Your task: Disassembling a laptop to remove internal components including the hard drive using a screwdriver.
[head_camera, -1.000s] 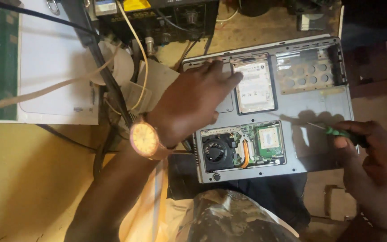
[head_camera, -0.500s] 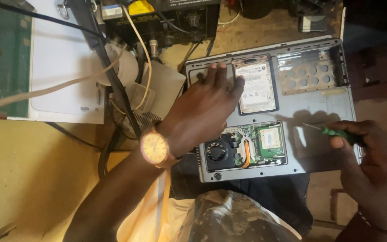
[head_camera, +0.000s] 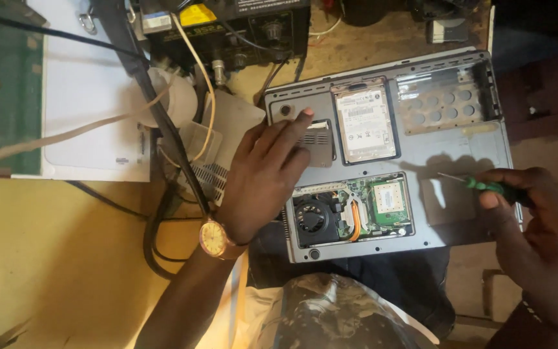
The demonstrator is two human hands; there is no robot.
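Currently 1 grey laptop (head_camera: 460, 139) lies upside down across the person's lap and the edge of the wooden bench (head_camera: 369, 45), its underside facing up with several covers off. The left hand (head_camera: 263, 181) rests flat on the left part of the base, fingers spread and extended, fingertips (head_camera: 305, 115) touching a small vented cover (head_camera: 318, 142); it grips nothing. A gold wristwatch (head_camera: 214, 238) sits on that wrist. The right hand (head_camera: 540, 226) is curled around a green-handled screwdriver (head_camera: 485, 187), the thin shaft pointing left, its tip just above the bare grey panel near the right edge of the base. Between the 2 hands, an open bay shows the black fan (head_camera: 313, 216), a copper heat pipe (head_camera: 355, 220) and a green circuit board (head_camera: 389, 200). Above that bay sits the silver hard drive (head_camera: 364, 123) in its slot, and to its right an empty bay with a perforated metal plate (head_camera: 447, 103). Left of the laptop, black and cream cables (head_camera: 163, 129) cross a white device (head_camera: 85, 97).
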